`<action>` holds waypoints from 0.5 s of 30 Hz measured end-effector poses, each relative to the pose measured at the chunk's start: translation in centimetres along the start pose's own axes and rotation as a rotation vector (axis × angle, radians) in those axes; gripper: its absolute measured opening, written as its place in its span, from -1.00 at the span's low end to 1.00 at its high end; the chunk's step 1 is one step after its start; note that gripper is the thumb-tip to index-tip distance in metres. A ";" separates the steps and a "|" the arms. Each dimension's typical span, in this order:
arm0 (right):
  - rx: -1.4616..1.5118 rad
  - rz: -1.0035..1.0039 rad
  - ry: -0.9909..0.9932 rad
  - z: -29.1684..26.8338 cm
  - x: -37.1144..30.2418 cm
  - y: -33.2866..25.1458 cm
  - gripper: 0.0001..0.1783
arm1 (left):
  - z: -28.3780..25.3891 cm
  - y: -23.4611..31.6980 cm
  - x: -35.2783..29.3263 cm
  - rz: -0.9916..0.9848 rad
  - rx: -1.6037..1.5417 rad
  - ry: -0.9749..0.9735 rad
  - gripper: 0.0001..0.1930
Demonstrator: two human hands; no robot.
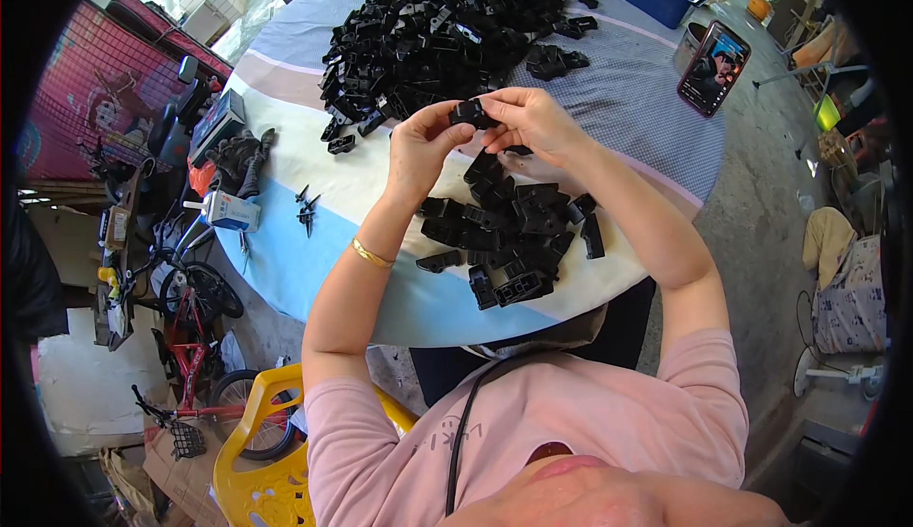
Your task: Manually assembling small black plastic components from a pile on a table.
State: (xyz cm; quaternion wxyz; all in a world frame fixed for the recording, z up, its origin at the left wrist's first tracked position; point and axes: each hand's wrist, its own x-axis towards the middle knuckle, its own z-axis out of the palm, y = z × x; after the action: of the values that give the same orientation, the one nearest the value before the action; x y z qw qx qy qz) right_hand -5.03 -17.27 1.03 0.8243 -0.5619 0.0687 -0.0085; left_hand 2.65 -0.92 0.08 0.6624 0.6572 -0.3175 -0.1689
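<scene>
Pinching the small black part (471,114) between the fingers of the left hand (424,151) and right hand (535,127), we do best to steady it with one side and press lightly with the other. We have it above the bench (333,180), between the large heap of black pieces (447,37) and the smaller cluster (537,209) nearer us; bare cloth gives us room leftward, while the phone (713,68) at the right edge calls for care.
</scene>
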 end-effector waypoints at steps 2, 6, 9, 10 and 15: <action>-0.085 -0.111 0.032 0.4 0.0 0.4 -0.69 | 0.3 0.1 -0.1 -0.020 -0.043 0.004 -0.65; -0.274 -0.278 0.101 1.6 -0.6 0.9 -0.64 | 1.1 0.5 -0.4 -0.189 -0.455 0.061 -0.62; -0.480 -0.319 0.175 1.6 -0.8 0.2 -0.64 | 0.9 0.6 -0.3 -0.238 -0.573 0.067 -0.62; -0.497 -0.245 0.110 1.2 -0.7 -0.2 -0.64 | 0.7 0.7 -0.3 -0.225 -0.591 0.061 -0.63; -0.420 -0.203 -0.102 -0.1 -0.4 -1.5 -0.65 | -0.4 2.1 -0.6 -0.129 -0.514 -0.051 -0.67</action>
State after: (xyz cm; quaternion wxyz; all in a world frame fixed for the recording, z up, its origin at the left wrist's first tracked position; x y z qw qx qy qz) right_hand -5.33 -17.91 2.40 0.6865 -0.7249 -0.0295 -0.0483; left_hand 2.07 -0.06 2.09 0.7874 0.4817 -0.2382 -0.3021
